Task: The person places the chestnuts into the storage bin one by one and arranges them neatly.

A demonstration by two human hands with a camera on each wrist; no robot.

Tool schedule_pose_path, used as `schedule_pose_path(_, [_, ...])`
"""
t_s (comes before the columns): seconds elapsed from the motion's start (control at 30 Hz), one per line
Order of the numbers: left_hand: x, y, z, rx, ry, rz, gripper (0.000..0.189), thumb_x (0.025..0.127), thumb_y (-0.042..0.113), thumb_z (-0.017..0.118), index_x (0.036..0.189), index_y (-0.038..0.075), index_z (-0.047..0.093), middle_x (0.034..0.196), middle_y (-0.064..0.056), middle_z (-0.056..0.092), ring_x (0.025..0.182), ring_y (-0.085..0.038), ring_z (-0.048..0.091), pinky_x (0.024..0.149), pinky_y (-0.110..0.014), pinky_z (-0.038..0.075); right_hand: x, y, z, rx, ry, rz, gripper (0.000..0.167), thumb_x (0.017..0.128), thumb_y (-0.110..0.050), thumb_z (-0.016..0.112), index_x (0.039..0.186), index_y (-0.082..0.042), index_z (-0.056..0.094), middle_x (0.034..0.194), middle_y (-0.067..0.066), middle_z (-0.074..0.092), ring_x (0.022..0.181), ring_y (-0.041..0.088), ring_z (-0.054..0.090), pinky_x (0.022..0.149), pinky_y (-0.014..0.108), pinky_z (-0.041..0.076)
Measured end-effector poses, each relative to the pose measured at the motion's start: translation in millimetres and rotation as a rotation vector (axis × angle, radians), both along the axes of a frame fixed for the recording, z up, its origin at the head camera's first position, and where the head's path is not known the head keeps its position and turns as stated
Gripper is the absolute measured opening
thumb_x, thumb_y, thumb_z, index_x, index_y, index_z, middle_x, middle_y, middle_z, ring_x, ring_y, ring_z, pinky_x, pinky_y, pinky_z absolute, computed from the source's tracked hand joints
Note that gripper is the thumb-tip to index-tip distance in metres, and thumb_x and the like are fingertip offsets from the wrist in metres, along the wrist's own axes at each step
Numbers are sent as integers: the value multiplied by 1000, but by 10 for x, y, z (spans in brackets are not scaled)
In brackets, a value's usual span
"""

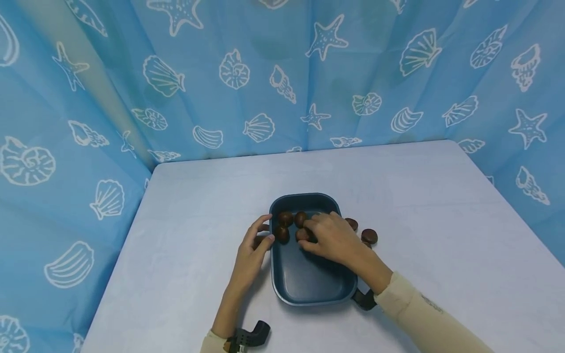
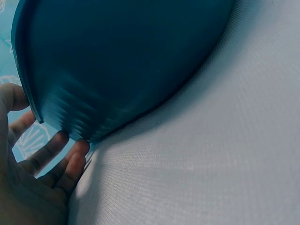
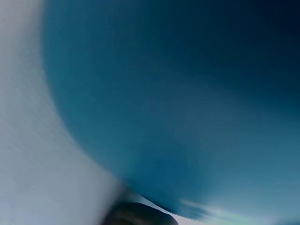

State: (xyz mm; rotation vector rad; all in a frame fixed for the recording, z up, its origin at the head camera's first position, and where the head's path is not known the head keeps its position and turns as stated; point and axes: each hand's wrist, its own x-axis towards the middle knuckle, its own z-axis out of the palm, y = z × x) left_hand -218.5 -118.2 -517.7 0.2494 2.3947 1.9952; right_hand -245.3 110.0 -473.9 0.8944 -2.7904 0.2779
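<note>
A dark blue rectangular basin (image 1: 311, 296) stands on the table, its outer wall (image 2: 126, 56) filling much of the left wrist view. Inside, toward the far left, sit several brown chestnuts (image 1: 282, 234). My right hand (image 1: 333, 238) reaches over the right rim, fingers curled about a chestnut (image 1: 302, 235) that it partly hides. With fingers loosely extended, my left hand (image 1: 253, 252) touches the basin's left side; its fingertips (image 2: 80, 146) rest against the wall. The right wrist view has only the basin wall (image 3: 140, 117), blurred, and no fingers.
More chestnuts (image 1: 369, 236) lie on the white tabletop (image 1: 212, 220) just right of the basin, some partly behind my right arm. A blue shell-patterned curtain (image 1: 265, 88) hangs behind and at both sides. Black wrist mounts (image 1: 253, 336) are on both wrists.
</note>
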Motion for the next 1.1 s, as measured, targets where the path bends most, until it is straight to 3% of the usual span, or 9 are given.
schedule_pose_path(0.23, [2, 18, -5, -42, -5, 12, 45, 102, 29, 56, 145, 39, 48, 132, -4, 55, 110, -21, 63, 91, -42, 53, 81, 121, 160, -157, -14, -2, 29, 88, -36, 77, 99, -9, 73, 70, -4, 56, 64, 11, 46, 61, 31, 42])
schedule_pose_path(0.63, [1, 23, 24, -50, 9, 11, 44, 102, 29, 55, 146, 35, 49, 132, -8, 55, 111, -25, 63, 91, -45, 53, 218, 524, 407, -292, -53, -112, 28, 90, -27, 74, 111, -8, 72, 75, -7, 53, 69, 13, 49, 62, 31, 44])
schedule_pose_path(0.83, [2, 17, 18, -53, 0, 21, 44, 102, 30, 55, 145, 37, 49, 133, -8, 55, 111, -23, 62, 91, -44, 52, 264, 809, 389, -339, -87, -181, 26, 93, -24, 72, 112, -8, 71, 77, -7, 54, 74, 18, 54, 63, 33, 45])
schedule_pose_path(1.1, [18, 31, 3, -51, -14, 18, 45, 102, 29, 56, 145, 38, 48, 134, -8, 55, 111, -24, 62, 92, -45, 52, 310, 1104, 243, -295, -140, -258, 28, 91, -21, 72, 113, -5, 71, 76, -5, 54, 75, 21, 54, 61, 33, 44])
